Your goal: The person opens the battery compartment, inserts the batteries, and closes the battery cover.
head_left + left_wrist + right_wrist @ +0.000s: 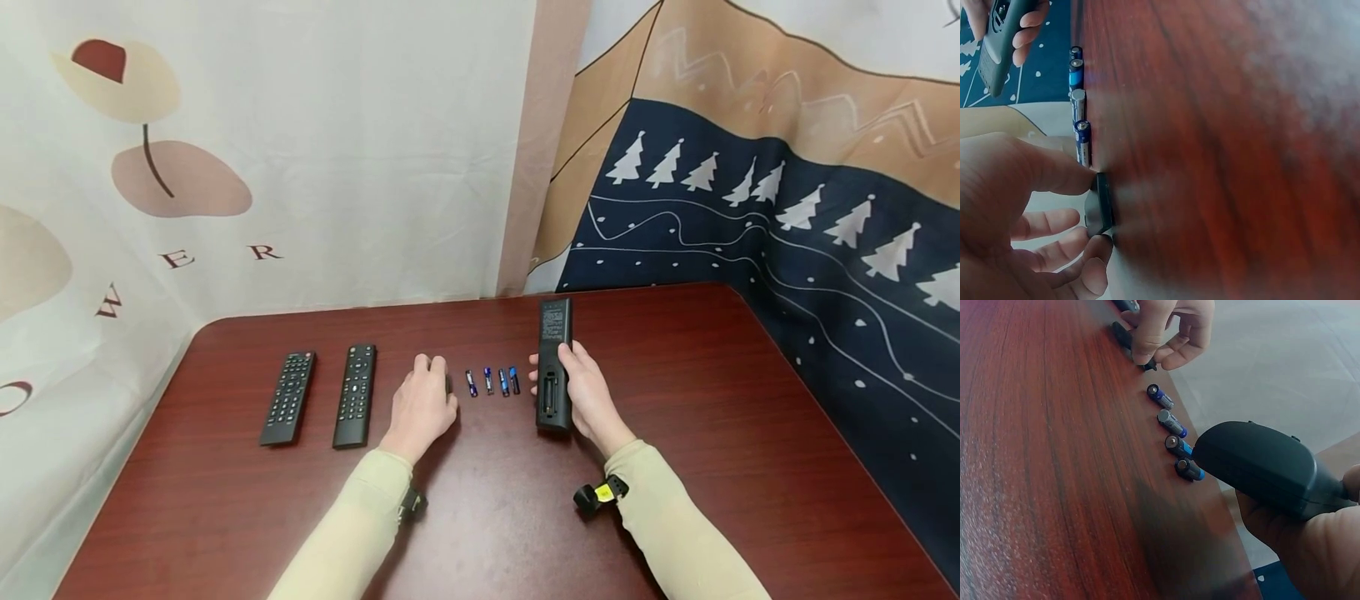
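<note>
My right hand (590, 393) grips a black remote control (555, 333) above the table, its back turned up and its battery compartment (551, 395) uncovered. Between the thumb and fingers of my left hand (422, 406) is a small black battery cover (1099, 206), pinched by its edges at the tabletop. The right wrist view also shows this cover (1124, 336), partly behind the thumb. Several small blue-and-silver batteries (488, 381) lie in a row between the two hands. In the right wrist view, the nearest battery (1189, 469) lies just beside the remote's end.
Two more black remote controls, one at far left (288, 398) and one nearer my left hand (355, 396), lie buttons up on the dark red wooden table (480, 508). A pale curtain (360, 167) and a patterned cloth (697, 225) hang behind the table's far edge.
</note>
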Tool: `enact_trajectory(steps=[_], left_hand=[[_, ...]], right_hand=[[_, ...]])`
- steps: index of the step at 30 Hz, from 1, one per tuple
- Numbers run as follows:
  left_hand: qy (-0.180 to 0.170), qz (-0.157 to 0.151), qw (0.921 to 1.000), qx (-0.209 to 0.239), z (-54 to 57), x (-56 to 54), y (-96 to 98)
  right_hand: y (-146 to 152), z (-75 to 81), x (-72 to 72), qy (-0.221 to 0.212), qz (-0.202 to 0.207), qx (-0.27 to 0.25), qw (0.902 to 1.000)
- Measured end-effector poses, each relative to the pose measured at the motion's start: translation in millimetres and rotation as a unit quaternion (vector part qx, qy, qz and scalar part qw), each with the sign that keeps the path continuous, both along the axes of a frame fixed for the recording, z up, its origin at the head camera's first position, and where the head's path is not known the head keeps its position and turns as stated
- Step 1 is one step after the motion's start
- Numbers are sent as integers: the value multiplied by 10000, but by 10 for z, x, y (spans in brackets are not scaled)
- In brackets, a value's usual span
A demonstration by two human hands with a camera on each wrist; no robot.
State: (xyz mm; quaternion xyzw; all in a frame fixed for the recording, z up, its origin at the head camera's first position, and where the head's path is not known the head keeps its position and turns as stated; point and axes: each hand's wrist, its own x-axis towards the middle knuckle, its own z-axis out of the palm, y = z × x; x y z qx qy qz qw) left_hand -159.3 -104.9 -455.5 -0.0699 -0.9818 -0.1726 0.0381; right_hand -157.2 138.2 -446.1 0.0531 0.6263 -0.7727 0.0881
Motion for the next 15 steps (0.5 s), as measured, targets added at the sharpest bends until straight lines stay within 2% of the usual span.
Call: enact_trajectory(steps=[9,15], left_hand=[[70,-7,9999,-110,-7,-22,5],[475,-346,9982,-146,-12,-42,2]], right_hand=[[24,1,-4,30,-68,-20,10000],[18,11,1,-7,-54,-31,10000]])
